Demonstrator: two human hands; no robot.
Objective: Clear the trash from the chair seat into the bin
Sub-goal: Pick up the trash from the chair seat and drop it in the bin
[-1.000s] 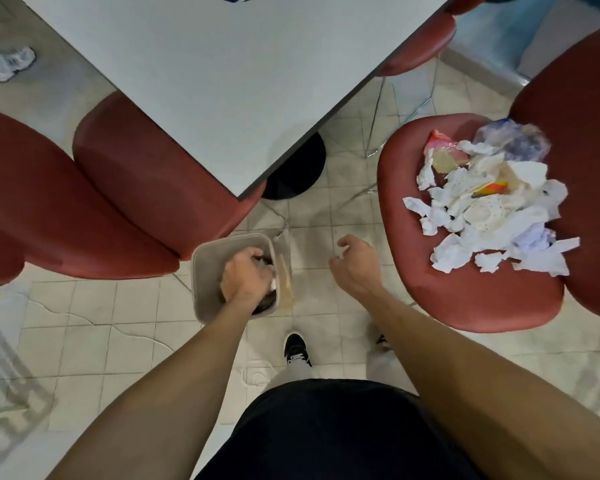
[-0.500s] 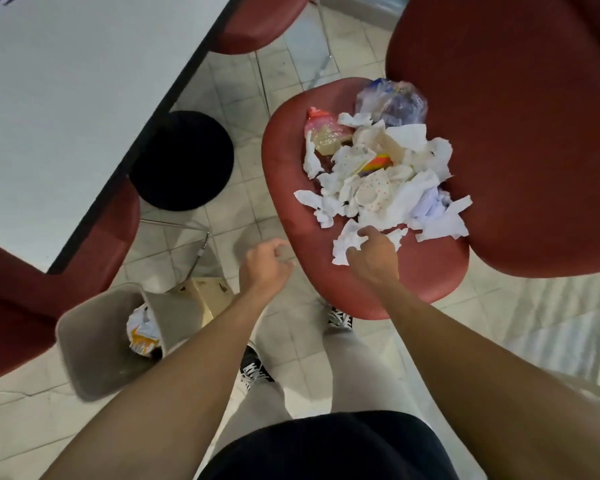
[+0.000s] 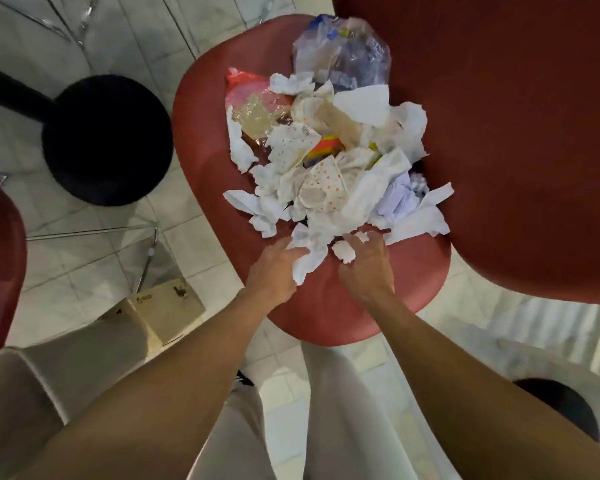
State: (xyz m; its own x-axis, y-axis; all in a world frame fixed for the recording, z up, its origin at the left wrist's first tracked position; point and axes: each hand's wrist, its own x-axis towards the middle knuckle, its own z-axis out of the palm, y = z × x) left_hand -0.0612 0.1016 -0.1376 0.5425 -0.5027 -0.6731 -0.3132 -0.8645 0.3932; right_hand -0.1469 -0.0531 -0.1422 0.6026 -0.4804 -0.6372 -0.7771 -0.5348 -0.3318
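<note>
**Both hands at the near edge of the litter heap**

On the red chair seat (image 3: 222,140) lies a heap of trash (image 3: 329,168): crumpled white tissues, dotted paper wrappers, a red-tinted plastic bag (image 3: 246,95) at the far left and a clear plastic bag (image 3: 343,50) at the back, close to the chair's backrest. Nearly all of it is still on the seat, so by my reading the job is only in its early part.

Both hands work the near edge of the heap. The left hand (image 3: 274,271) has its fingers curled onto a long strip of white tissue (image 3: 309,258), pinching its edge. The right hand (image 3: 364,268) is half open, fingers spread and bent down over a small wadded ball of tissue (image 3: 343,252); it touches the ball, but whether it has closed on it I cannot tell.

This looks like the gathering step. The bin (image 3: 21,386) shows only as a pale rim at the lower left, near a small cardboard box (image 3: 167,306) on the tiled floor. Next, each hand needs a firm closed grasp on its scrap, then a carry leftward and down to the bin without shedding loose pieces onto the floor.
</note>
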